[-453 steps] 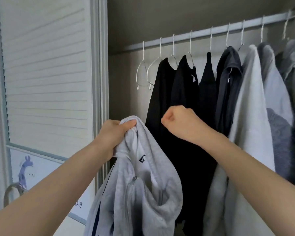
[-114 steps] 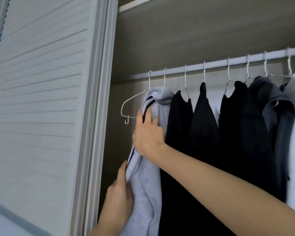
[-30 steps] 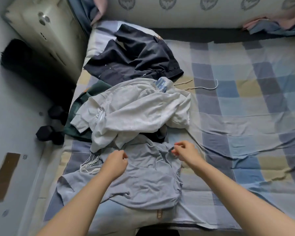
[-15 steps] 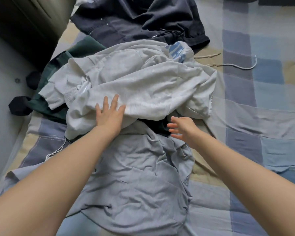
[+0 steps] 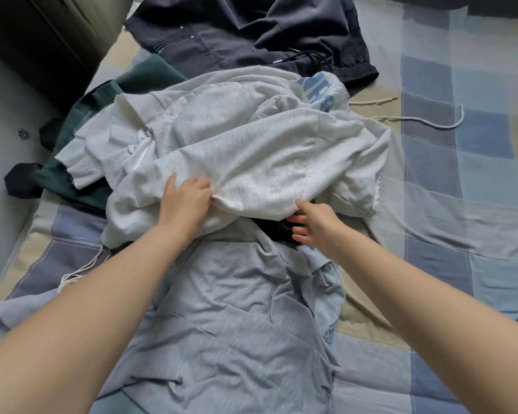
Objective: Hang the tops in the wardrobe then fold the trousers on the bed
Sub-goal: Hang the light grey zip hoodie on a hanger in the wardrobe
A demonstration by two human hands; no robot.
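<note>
Pale grey fleece sweatshirt (image 5: 251, 156) mid-frame on the checked bed (image 5: 461, 204): soft, floppy, light. Left hand (image 5: 186, 201) pinches its hem; right hand (image 5: 314, 225) spread, empty. Better grab the shoulders.

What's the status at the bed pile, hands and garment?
Left hand gripping light grey sweatshirt near its front edge. Right hand open, fingers at dark garment beneath. Blue-grey top lies in front, untouched.
</note>
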